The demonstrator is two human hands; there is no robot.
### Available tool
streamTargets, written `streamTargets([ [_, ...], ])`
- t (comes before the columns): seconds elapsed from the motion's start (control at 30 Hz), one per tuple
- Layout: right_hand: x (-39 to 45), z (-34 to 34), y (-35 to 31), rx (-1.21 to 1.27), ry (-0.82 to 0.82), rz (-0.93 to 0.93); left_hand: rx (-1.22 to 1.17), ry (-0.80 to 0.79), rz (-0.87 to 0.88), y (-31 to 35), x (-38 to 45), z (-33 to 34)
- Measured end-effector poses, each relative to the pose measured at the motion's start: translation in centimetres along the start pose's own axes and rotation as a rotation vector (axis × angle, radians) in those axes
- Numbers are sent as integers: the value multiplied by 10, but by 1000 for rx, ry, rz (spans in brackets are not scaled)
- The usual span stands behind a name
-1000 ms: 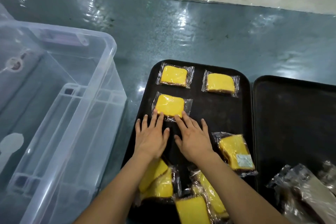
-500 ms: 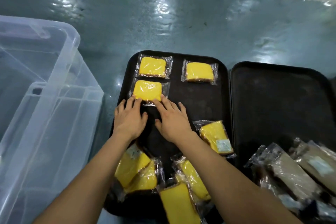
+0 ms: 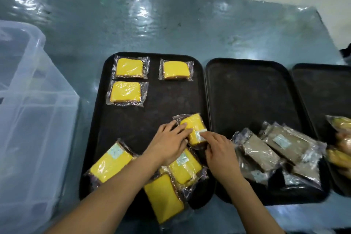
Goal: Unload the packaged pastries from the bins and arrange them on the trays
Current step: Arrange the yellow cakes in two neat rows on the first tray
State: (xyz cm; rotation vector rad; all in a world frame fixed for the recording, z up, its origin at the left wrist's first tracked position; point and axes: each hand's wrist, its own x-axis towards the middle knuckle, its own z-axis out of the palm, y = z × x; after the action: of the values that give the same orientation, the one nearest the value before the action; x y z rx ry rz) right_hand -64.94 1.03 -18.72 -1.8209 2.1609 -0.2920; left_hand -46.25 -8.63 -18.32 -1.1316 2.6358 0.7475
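A blue-green table (image 3: 190, 30), covered with a shiny clear sheet, fills most of the frame. At the left edge stands a large clear plastic bin (image 3: 34, 119). Three black trays lie side by side across the middle: the left tray (image 3: 152, 104), the middle tray (image 3: 252, 97) and, cut off by the right edge, the right tray (image 3: 322, 89).

In the upper part of the left tray three wrapped yellow cakes lie flat in neat order: one at upper left (image 3: 129, 67), one at upper right (image 3: 176, 70), and one (image 3: 126, 93) just below the first. In the lower part of this tray a loose pile of yellow cakes (image 3: 178, 173) overlaps, some hidden under the forearms. A pile of brown wrapped cakes (image 3: 275, 150) sits in the lower part of the middle tray, and more yellowish packets (image 3: 340, 138), blurred, lie on the right tray.

Both hands meet near the right rim of the left tray, on one tilted yellow cake (image 3: 195, 129) bearing a pale label. The left hand (image 3: 167, 142) lies over the cake's left side, fingers slightly bent against the wrapper. The right hand (image 3: 220, 148) touches the label end, fingers curled at the wrapper; whether it pinches the wrapper cannot be told.
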Motion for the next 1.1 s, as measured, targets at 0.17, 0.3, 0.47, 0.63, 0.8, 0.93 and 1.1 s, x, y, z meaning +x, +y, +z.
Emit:
streamTargets([
  [0.17,4,10,8,-135,-76,-134,-47,-130,-35,-8,0,5],
  [0.3,22,14,3,-232,-10,-175,-56,-113,-44,-6,-3,-1],
  [0.47,39,17,4,-75,71,-240,-148,31,-113,-10,-12,-4],
  [0.63,55,10,-26,638,-27,-80,-263,307,-140,-20,-26,-18],
  [0.8,72,19,-41,855,-147,265,-163,387,-199,-26,-34,-15],
  [0.93,71,18,-41,336,-113,308,-59,97,-229,-34,-38,1],
  [1.1,47,19,-38,46,-31,-125,-36,24,-235,-33,-44,9],
])
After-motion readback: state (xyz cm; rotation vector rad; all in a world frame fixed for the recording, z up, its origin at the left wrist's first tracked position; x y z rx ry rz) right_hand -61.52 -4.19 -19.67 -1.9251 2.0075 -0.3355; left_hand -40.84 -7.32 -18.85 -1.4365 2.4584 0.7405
